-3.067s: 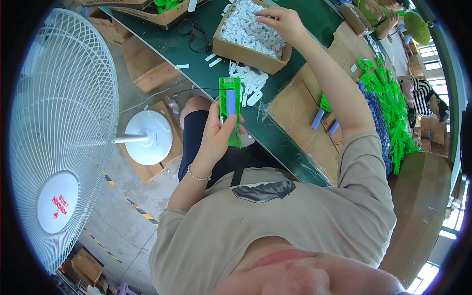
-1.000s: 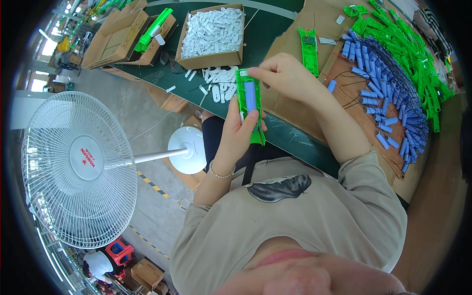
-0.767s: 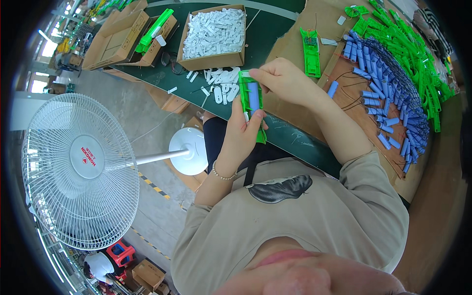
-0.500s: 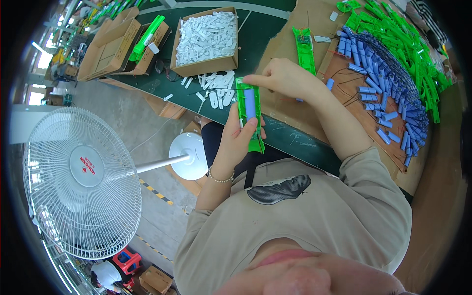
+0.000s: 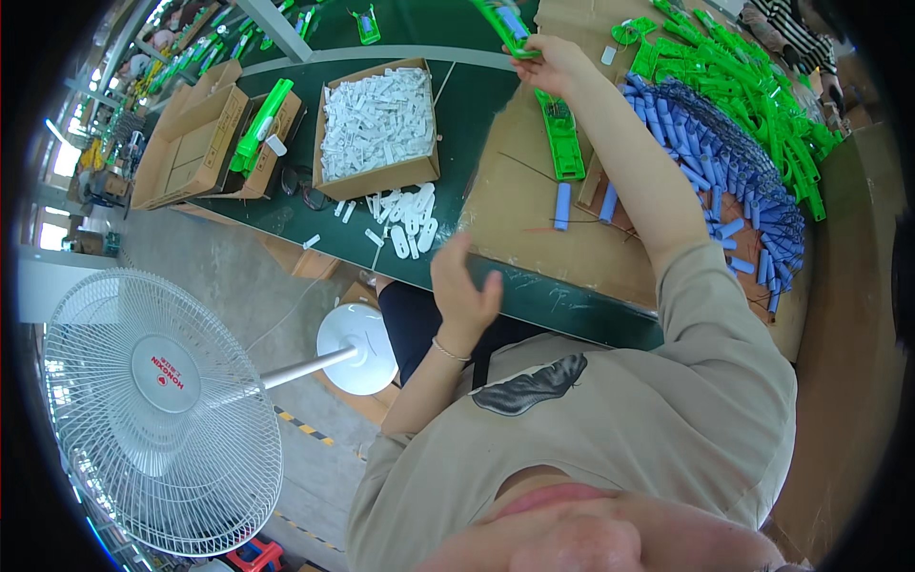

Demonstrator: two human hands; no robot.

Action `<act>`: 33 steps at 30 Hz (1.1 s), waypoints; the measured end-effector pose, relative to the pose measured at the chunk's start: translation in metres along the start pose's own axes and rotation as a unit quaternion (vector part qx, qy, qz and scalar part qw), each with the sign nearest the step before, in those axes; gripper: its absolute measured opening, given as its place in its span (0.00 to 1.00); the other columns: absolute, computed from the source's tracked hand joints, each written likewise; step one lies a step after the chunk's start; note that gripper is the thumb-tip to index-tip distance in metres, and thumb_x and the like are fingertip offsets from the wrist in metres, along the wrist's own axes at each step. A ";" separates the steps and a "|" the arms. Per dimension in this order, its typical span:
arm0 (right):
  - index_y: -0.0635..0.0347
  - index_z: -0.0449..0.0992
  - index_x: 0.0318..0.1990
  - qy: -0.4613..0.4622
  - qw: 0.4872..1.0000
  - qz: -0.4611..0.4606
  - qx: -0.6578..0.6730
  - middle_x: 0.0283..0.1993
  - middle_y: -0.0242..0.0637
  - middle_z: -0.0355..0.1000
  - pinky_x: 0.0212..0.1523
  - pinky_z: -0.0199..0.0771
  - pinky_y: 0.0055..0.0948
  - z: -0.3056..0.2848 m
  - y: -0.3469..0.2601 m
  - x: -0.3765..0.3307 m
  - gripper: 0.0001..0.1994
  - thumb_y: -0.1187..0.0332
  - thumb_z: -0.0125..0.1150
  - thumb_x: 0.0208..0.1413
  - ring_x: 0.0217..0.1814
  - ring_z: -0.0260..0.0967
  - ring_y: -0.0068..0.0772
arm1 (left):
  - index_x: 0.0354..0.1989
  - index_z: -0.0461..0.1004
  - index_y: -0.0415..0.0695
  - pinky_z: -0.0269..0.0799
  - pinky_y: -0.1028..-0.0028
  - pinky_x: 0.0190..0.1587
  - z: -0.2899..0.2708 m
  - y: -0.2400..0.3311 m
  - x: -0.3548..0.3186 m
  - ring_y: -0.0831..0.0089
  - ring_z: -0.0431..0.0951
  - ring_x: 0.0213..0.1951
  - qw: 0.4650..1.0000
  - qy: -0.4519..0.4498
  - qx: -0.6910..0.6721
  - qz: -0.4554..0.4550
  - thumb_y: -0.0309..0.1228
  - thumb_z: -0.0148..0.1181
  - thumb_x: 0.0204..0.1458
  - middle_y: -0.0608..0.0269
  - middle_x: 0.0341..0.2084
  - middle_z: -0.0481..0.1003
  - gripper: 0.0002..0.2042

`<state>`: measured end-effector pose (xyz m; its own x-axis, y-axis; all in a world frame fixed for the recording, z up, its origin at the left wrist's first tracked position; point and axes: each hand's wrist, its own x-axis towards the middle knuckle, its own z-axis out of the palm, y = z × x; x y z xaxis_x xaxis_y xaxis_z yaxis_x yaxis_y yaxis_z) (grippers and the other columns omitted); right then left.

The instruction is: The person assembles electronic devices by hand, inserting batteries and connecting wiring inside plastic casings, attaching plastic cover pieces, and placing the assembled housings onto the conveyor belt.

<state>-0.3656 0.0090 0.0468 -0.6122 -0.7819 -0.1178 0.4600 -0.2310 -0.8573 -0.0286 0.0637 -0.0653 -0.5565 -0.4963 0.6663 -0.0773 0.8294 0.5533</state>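
My right hand (image 5: 545, 65) is stretched out to the far edge of the bench and grips a green plastic housing (image 5: 496, 21) with a blue cylindrical cell in it; the picture's top edge cuts part of it off. Nearer me, my left hand (image 5: 462, 291) hovers by the bench's front edge, empty, with thumb and fingers apart. Another green housing (image 5: 564, 153) lies on the cardboard sheet (image 5: 505, 205), below my right wrist. Two blue cells (image 5: 562, 207) with thin wires lie close to it. Small white plastic pieces (image 5: 408, 221) are scattered left of my left hand.
A cardboard box (image 5: 381, 179) full of white pieces stands at the back left, beside an open carton (image 5: 186, 143). Many wired blue cells (image 5: 686, 143) and green housings (image 5: 734, 91) are piled at right. A white fan (image 5: 162, 410) stands left. A person (image 5: 796, 33) is at far right.
My right hand has taken the green housing from my left hand and moved it up to the bench's far side. My left hand has let go and opened. The view has shifted.
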 end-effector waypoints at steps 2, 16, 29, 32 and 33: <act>0.67 0.69 0.42 0.149 0.986 0.060 0.055 0.36 0.49 0.73 0.24 0.71 0.32 -0.003 0.002 0.065 0.10 0.73 0.54 0.54 0.27 0.72 0.41 | 0.50 0.65 0.37 0.62 0.61 0.50 0.002 0.009 0.007 0.50 0.70 0.45 0.994 0.009 0.031 0.109 0.31 0.59 0.43 0.49 0.44 0.70 0.24; 0.63 0.75 0.25 0.058 0.727 0.006 -0.684 0.22 0.41 0.76 0.24 0.76 0.30 -0.003 -0.050 0.062 0.21 0.50 0.56 0.54 0.21 0.74 0.31 | 0.45 0.69 0.39 0.63 0.63 0.47 0.002 0.010 0.002 0.56 0.72 0.42 0.999 0.011 0.047 0.012 0.27 0.57 0.41 0.52 0.39 0.73 0.18; 0.66 0.47 0.62 -0.057 0.578 -0.088 -0.809 0.34 0.60 0.72 0.37 0.72 0.47 -0.023 0.014 -0.124 0.44 0.58 0.68 0.42 0.36 0.73 0.56 | 0.39 0.72 0.43 0.64 0.65 0.43 0.004 0.011 0.007 0.61 0.73 0.37 0.998 0.019 0.061 0.029 0.26 0.57 0.39 0.58 0.34 0.75 0.15; 0.64 0.52 0.60 -0.065 0.602 -0.115 -0.787 0.36 0.54 0.73 0.41 0.72 0.48 0.001 0.002 -0.141 0.40 0.63 0.68 0.40 0.40 0.73 0.52 | 0.42 0.71 0.42 0.64 0.64 0.46 0.000 0.015 0.003 0.58 0.72 0.41 0.999 -0.001 0.050 -0.005 0.26 0.56 0.42 0.55 0.37 0.74 0.15; 0.62 0.58 0.58 -0.070 0.609 -0.103 -0.784 0.40 0.47 0.74 0.45 0.72 0.49 0.012 -0.008 -0.152 0.36 0.66 0.68 0.40 0.45 0.73 0.46 | 0.42 0.71 0.42 0.64 0.64 0.46 -0.001 0.014 0.001 0.58 0.72 0.41 0.999 0.003 0.054 -0.006 0.26 0.56 0.42 0.55 0.37 0.74 0.15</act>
<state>-0.2683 0.1229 0.0780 -0.4421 -0.8967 0.0222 -0.8625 0.4182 -0.2849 -0.0295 0.0744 -0.0561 -0.5503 -0.5079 0.6627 -0.1726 0.8458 0.5049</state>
